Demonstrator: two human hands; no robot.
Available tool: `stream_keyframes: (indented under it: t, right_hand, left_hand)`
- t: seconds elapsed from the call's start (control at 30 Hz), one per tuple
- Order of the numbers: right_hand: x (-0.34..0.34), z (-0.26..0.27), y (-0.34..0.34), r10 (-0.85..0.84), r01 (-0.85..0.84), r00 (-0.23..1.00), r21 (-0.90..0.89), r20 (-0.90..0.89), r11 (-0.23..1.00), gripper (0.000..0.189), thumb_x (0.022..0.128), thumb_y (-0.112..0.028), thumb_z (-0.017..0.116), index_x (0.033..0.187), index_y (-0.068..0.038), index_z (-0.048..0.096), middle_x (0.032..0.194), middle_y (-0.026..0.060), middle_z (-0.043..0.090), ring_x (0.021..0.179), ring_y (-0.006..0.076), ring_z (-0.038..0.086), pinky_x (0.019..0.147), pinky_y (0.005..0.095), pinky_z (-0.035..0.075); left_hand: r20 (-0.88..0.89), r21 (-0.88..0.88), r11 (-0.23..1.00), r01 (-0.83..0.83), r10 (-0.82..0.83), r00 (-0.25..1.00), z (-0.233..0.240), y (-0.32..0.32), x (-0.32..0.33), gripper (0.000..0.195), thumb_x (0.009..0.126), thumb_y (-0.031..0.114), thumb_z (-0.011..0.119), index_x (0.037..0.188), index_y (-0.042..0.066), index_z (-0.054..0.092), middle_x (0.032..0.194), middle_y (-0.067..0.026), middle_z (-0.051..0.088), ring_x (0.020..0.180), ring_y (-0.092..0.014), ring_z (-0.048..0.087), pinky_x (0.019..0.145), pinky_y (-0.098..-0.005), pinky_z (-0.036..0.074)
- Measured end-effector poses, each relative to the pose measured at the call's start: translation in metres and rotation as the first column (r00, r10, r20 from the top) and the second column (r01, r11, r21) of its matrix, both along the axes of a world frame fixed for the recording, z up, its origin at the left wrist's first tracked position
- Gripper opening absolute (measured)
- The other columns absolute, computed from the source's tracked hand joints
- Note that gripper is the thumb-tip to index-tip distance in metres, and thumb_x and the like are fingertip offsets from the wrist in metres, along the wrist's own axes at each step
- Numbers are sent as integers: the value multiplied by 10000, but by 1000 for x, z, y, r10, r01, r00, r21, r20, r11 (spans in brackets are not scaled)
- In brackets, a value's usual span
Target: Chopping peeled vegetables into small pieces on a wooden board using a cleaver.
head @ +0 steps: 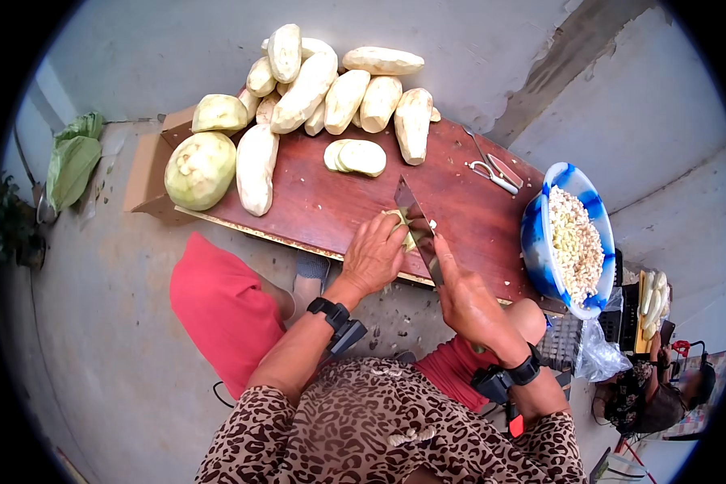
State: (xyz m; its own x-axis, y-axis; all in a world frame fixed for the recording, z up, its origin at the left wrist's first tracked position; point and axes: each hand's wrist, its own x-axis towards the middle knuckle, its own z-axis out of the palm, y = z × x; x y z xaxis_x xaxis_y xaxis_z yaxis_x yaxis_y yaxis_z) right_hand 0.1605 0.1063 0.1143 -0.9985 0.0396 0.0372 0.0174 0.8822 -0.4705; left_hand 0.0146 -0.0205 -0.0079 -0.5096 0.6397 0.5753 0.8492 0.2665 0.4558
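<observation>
My left hand (373, 254) presses pale green vegetable pieces (409, 239) down on the dark red wooden tabletop (302, 199) near its front edge. In my right hand (470, 299) is a broad-bladed cleaver (420, 227), its blade standing beside the left fingertips against the pieces. A small white bit (432, 224) lies by the blade. Farther back, a few round cut slices (360, 157) overlap each other. Peeled, pale elongated vegetables (308, 91) are heaped along the back edge, and a large round greenish one (200, 170) sits at the left corner.
A blue-and-white basin (602, 242) of diced pieces (575, 242) stands at the table's right end. Near it lies a white-handled tool (495, 176). A cardboard box (148, 175) is at the left. Another person (647, 393) sits at far right, beside more peeled vegetables (654, 302).
</observation>
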Motion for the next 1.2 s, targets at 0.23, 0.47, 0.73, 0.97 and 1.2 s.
stream_keyframes:
  t: [0.23, 0.47, 0.73, 0.97, 1.2]
  right_hand:
    - [-10, -50, -8, -58, 61, 998, 95, -37, 994, 865, 755, 68, 555, 1529, 42, 170, 905, 287, 636, 773, 457, 647, 678, 493, 536]
    - [-3, -49, 6, -55, 49, 990, -44, -128, 998, 749, 846, 53, 520, 1520, 33, 194, 966, 340, 629, 781, 481, 630, 697, 526, 508]
    - [0, -1, -7, -11, 11, 999, 6, -42, 1000, 727, 835, 67, 515, 1504, 48, 231, 924, 346, 627, 768, 483, 631, 682, 531, 503]
    - [-5, 3, -6, 29, -31, 999, 44, 41, 999, 776, 783, 82, 519, 1501, 67, 225, 891, 315, 637, 740, 478, 634, 665, 518, 517]
    - [-12, -51, -7, -64, 61, 998, 119, 18, 991, 811, 817, 78, 527, 1527, 47, 139, 751, 308, 619, 663, 472, 614, 626, 522, 486]
  left_hand:
    - [19, 0, 1000, 0, 0, 1000, 1, 1, 1, 377, 779, 99, 668, 1136, 37, 560, 1219, -153, 532, 1177, -369, 504, 1007, -457, 410]
    - [61, 41, 999, -29, 27, 998, -4, 0, 3, 444, 766, 95, 683, 1173, 20, 523, 1250, -179, 505, 1192, -384, 494, 1013, -460, 411]
    - [54, 51, 998, -33, 30, 998, -6, -2, 1, 396, 779, 85, 657, 1149, 19, 534, 1236, -174, 516, 1175, -380, 503, 1009, -460, 417]
    - [50, 54, 998, -14, 11, 999, -4, -1, 0, 330, 785, 88, 639, 1099, 23, 559, 1205, -163, 547, 1135, -376, 520, 1004, -461, 420]
    - [44, 50, 999, -2, 0, 999, -2, 0, -1, 366, 772, 86, 649, 1120, 16, 559, 1229, -166, 540, 1165, -384, 512, 1009, -459, 422]
